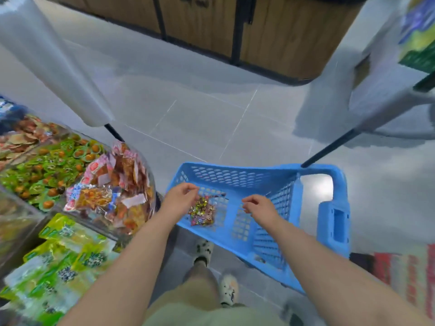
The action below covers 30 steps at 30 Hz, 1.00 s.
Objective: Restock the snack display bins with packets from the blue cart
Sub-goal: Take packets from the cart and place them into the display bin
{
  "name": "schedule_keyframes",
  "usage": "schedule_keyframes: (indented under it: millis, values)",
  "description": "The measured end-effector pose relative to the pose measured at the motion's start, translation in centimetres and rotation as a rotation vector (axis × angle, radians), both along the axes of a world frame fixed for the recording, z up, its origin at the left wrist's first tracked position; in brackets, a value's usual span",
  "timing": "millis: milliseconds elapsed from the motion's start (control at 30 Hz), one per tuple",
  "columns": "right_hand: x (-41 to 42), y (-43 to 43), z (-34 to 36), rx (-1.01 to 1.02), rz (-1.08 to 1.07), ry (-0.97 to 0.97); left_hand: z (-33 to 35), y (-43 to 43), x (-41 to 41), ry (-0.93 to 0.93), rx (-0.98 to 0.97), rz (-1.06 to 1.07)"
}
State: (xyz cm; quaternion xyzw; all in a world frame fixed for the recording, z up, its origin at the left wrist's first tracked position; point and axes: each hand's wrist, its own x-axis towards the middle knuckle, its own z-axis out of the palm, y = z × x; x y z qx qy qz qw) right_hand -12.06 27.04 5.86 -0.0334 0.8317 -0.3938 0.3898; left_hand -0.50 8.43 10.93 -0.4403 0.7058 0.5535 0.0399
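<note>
The blue cart (pixel 237 177) stands on the floor in front of me, tilted. One small packet of colourful wrapped sweets (pixel 202 211) lies on its mesh bottom near the left wall. My left hand (pixel 181 196) hovers over the cart's left rim with loosely curled fingers, its fingertips just above the packet's top edge. My right hand (pixel 260 205) hangs over the middle of the cart, fingers loosely curled, holding nothing. The snack display bins (pixel 113 184) are to my left, heaped with packets.
Green-and-orange snacks (pixel 47 170), red and orange packets and yellow-green bags (pixel 61 252) fill the bins at left. The cart's black handle (pixel 329 148) slants up to the right. A wooden counter (pixel 235 31) stands across the tiled floor. My feet (pixel 211 267) are beside the cart.
</note>
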Motion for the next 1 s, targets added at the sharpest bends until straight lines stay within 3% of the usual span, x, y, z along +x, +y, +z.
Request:
schedule_keyframes:
  millis: [300,567,1000]
  values:
    - [-4.6,-2.2,-4.6,0.087,-0.123,-0.084,-4.6,-5.2,-6.2,-0.206,0.022,-0.181]
    - [-5.1,-5.7,-12.1,0.147,-0.169,-0.271,-11.4,-8.6,-6.9,-0.421,0.141,-0.283]
    - [-2.0,-12.8,-27.1,0.193,0.016,-0.410,-24.1,-9.3,-4.7,-0.574,0.240,-0.219]
